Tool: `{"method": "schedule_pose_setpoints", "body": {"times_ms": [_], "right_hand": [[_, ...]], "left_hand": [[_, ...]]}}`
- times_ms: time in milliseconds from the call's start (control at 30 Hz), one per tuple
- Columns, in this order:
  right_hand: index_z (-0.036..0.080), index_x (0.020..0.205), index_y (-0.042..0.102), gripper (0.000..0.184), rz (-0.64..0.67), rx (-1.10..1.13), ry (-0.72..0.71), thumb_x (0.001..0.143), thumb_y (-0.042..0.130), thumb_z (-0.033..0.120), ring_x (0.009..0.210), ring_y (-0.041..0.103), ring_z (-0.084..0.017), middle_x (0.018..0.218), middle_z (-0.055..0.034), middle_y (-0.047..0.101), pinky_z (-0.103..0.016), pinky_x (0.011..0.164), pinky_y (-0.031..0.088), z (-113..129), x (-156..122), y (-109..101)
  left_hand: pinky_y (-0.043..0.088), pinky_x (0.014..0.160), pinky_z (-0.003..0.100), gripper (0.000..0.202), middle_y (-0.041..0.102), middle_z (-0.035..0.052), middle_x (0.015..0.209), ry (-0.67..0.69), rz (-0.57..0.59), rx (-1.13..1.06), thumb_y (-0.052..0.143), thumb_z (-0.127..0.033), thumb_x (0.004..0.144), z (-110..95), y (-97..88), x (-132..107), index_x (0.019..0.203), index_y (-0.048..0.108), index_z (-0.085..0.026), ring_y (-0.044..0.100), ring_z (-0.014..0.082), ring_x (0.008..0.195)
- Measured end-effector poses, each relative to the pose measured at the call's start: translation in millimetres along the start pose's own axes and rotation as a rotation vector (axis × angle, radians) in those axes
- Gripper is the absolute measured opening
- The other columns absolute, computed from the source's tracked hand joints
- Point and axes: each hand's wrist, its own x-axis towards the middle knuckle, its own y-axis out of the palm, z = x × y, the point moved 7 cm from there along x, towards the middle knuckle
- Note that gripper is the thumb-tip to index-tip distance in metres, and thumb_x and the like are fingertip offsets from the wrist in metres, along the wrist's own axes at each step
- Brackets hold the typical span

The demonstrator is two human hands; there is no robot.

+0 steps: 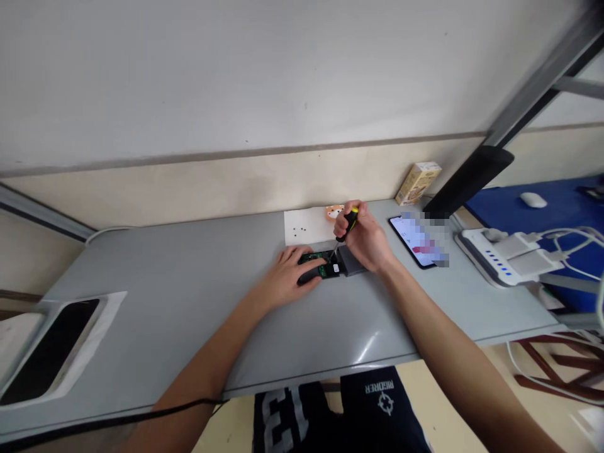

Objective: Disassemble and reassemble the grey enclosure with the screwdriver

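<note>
An opened black electronic device with a green circuit board (334, 268) lies on the grey desk. My left hand (287, 280) is over its left end, thumb and fingers gripping its sides. In my right hand (367, 239) is a black and yellow screwdriver (350, 221), tilted, its tip down at the board. A dark grey flat piece (350, 261) joins or touches the device's right end, partly hidden by my right hand. Behind the device is a white paper (302, 220) bearing several tiny dark screws (302, 229). An orange and white item (335, 212) sits at the paper's back edge.
A lit phone (415, 240) lies right of my right hand, with a power strip (495, 258) and white cables beyond it. A small carton (418, 182) and a black cylinder (467, 182) stand at the back right. At the left is a dark-screened device (51, 349) on white packaging.
</note>
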Motion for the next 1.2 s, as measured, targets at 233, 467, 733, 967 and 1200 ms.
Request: {"method": "schedule_pose_setpoints", "body": {"times_ms": [233,467,733,967,1200], "right_hand": [[0.025,0.083,0.052,0.033,-0.013,0.011,0.019,0.100,0.049,0.052,0.061,0.039,-0.015,0.069,0.0010,0.037,-0.029,0.060,0.042,-0.4,-5.1,4.8],[0.024,0.082,0.052,0.034,-0.017,0.023,-0.017,0.102,0.046,0.051,0.060,0.038,-0.015,0.068,0.0008,0.037,-0.028,0.059,0.042,1.4,-6.3,6.8],[0.025,0.079,0.051,0.038,-0.047,-0.013,-0.009,0.102,0.043,0.053,0.060,0.038,-0.016,0.069,0.0000,0.036,-0.030,0.059,0.043,1.8,-7.0,5.5],[0.025,0.079,0.051,0.038,-0.012,-0.012,0.013,0.103,0.042,0.053,0.060,0.036,-0.016,0.068,0.0002,0.036,-0.030,0.059,0.041,2.9,-7.8,8.0],[0.025,0.079,0.050,0.037,-0.052,-0.003,-0.011,0.102,0.043,0.054,0.060,0.038,-0.016,0.068,0.0003,0.037,-0.030,0.059,0.043,4.6,-7.5,3.4]], "left_hand": [[0.042,0.113,0.050,0.036,0.053,0.0072,0.137,-0.002,0.000,0.013,0.058,-0.039,0.101,0.6,0.3,-0.4,0.136,0.063,-0.035,0.046,0.0274,0.129],[0.043,0.113,0.050,0.035,0.053,0.0072,0.137,-0.007,0.000,0.002,0.057,-0.040,0.100,-0.4,-0.6,0.7,0.134,0.064,-0.035,0.045,0.0283,0.130],[0.042,0.113,0.051,0.035,0.053,0.0073,0.137,-0.005,0.007,-0.006,0.057,-0.039,0.100,-1.5,-1.5,0.9,0.134,0.064,-0.035,0.045,0.0288,0.130],[0.042,0.113,0.051,0.034,0.054,0.0072,0.137,-0.015,0.007,-0.003,0.058,-0.038,0.100,-1.4,-1.0,1.5,0.133,0.065,-0.034,0.046,0.0286,0.128],[0.041,0.114,0.051,0.035,0.054,0.0070,0.137,-0.012,0.004,-0.019,0.059,-0.037,0.099,-2.0,-2.4,1.9,0.133,0.064,-0.034,0.045,0.0288,0.129]]}}
